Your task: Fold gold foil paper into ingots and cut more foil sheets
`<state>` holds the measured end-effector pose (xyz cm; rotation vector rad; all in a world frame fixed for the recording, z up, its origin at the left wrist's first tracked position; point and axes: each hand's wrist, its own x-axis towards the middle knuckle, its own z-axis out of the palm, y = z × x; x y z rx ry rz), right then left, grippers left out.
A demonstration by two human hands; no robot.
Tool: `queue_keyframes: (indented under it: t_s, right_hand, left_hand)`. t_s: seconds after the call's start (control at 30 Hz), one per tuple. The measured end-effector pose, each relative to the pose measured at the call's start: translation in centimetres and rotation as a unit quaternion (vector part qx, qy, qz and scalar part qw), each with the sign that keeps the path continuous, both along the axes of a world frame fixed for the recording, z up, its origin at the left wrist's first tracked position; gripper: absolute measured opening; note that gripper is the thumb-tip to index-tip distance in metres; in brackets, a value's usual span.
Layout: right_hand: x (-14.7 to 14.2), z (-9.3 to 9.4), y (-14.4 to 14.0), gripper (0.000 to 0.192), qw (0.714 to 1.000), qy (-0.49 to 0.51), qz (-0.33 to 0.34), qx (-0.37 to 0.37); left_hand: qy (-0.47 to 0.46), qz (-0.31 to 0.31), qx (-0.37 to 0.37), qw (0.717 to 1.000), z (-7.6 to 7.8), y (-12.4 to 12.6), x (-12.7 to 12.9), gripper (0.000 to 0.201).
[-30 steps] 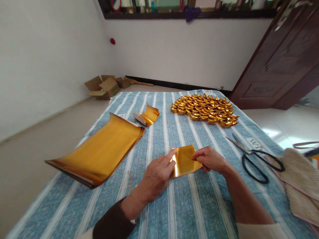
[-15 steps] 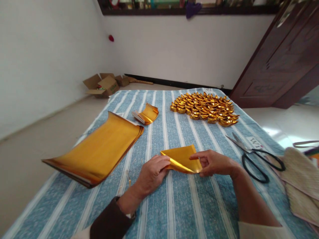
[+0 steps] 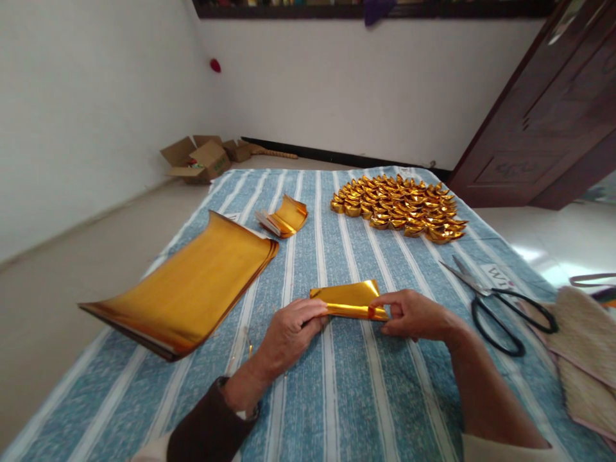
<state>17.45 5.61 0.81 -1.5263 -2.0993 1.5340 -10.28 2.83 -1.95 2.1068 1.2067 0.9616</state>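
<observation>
A small sheet of gold foil paper (image 3: 350, 294) lies between my hands, its near edge turned over into a narrow band. My left hand (image 3: 294, 327) is closed on the left end of that band, thumb below and fingers on top. At the right end my right hand (image 3: 412, 314) pinches the fold between thumb and forefinger. Further left lies a stack of large gold foil sheets (image 3: 192, 282). Beyond the paper rests a smaller curled stack of gold foil pieces (image 3: 287, 217). Folded gold ingots (image 3: 399, 205) stand in packed rows at the far right.
Scissors with black handles (image 3: 498, 308) lie open to the right of my right hand. A beige cloth (image 3: 584, 340) hangs at the right edge of the striped tablecloth (image 3: 332, 398). Cardboard boxes (image 3: 205, 160) stand on the floor at the far left; a dark red door (image 3: 534, 122) is at right.
The near edge of the foil paper, loosely curled and slanting before, now lies as a flatter, straighter band. Both hands have stayed at its ends. The camera view has tilted slightly down.
</observation>
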Motion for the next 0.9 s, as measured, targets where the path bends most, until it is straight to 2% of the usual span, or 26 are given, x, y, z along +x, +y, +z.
queue_keyframes:
  t_s: [0.17,0.3,0.47,0.63,0.77,0.9]
  right_hand:
    - [-0.1,-0.1,0.1,0.027,0.999,-0.004,-0.033,0.026]
    - [-0.1,-0.1,0.2,0.018,0.999,0.008,-0.039,0.019]
    - [0.0,0.0,0.3,0.026,1.000,0.001,-0.018,0.016]
    - [0.2,0.7,-0.1,0.033,1.000,0.018,0.000,-0.024]
    - [0.1,0.7,-0.1,0.034,0.998,0.002,-0.023,-0.052]
    - [-0.2,0.1,0.1,0.033,0.998,-0.031,-0.057,-0.026]
  left_hand:
    - [-0.014,0.013,-0.021,1.000,-0.1,-0.1,0.0,0.019]
    - [-0.009,0.017,-0.022,1.000,-0.1,-0.1,0.0,0.020]
    - [-0.004,0.017,-0.009,1.000,0.4,-0.1,0.1,0.023]
    - [-0.001,0.015,-0.037,0.999,1.4,-0.3,0.3,0.024]
    - [0.039,0.027,-0.072,0.996,1.8,-0.5,0.4,0.025]
    - [0.054,0.074,-0.076,0.993,1.5,-0.5,0.5,0.027]
